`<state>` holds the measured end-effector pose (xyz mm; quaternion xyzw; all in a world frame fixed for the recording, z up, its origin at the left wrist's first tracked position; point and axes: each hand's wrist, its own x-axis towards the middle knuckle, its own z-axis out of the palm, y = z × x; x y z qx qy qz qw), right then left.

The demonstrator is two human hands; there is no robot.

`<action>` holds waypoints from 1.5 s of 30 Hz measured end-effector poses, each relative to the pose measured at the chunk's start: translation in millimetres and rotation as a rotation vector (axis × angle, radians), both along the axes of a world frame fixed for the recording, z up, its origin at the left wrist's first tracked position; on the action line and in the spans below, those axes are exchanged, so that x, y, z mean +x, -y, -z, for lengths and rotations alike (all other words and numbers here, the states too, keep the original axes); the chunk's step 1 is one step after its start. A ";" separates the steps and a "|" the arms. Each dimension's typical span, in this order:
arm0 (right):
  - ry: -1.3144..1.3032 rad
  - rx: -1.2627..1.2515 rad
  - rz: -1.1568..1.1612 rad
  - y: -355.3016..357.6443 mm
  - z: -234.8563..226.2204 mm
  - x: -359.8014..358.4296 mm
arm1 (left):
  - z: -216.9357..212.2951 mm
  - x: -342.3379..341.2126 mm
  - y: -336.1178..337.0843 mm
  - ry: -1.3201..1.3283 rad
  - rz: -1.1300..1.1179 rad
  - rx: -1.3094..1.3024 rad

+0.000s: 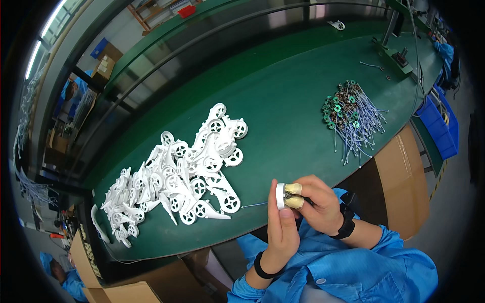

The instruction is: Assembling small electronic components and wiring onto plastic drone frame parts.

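Above the table's near edge, my left hand [281, 237] grips a white round plastic part [280, 196] edge-on between thumb and fingers. My right hand [323, 204] comes in from the right, its thumb and forefinger wrapped in yellowish finger covers and pinching a small dark part [287, 195] against the white part. What that dark part is, the fingers mostly hide. A thin pale wire [254, 205] sticks out leftward from behind my left fingers. Left of my hands lies a large heap of white plastic arm-shaped housings [177, 174] with spoked round ends.
Farther right on the green table [283, 116] is a pile of small wired components [351, 118] with green discs. One white housing [337, 25] lies at the far edge. A green stand [396, 58], a blue bin [439, 123] and cardboard [401, 182] are to the right. Co-workers sit nearby.
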<state>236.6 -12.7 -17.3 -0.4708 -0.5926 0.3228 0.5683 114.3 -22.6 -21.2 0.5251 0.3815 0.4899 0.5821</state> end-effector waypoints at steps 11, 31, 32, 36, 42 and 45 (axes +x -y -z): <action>-0.101 0.011 0.010 2.1 6.9 -8.0 | -3.9 1.4 0.3 -0.014 -0.003 0.043; 0.237 0.234 -0.096 -8.8 1.5 17.4 | 8.4 3.4 4.7 -0.225 -0.103 0.168; 0.236 0.234 -0.095 -9.3 0.2 18.2 | 7.7 2.1 4.7 -0.225 -0.102 0.168; 0.269 0.155 -0.052 -2.0 -10.7 18.5 | 14.9 -1.1 3.3 -0.315 -0.082 0.252; 0.235 0.148 -0.086 -3.7 -0.7 22.8 | 3.7 6.5 0.6 -0.380 -0.120 0.362; 0.256 0.175 -0.079 -5.1 3.0 23.2 | -0.9 5.2 5.7 -0.415 -0.082 0.300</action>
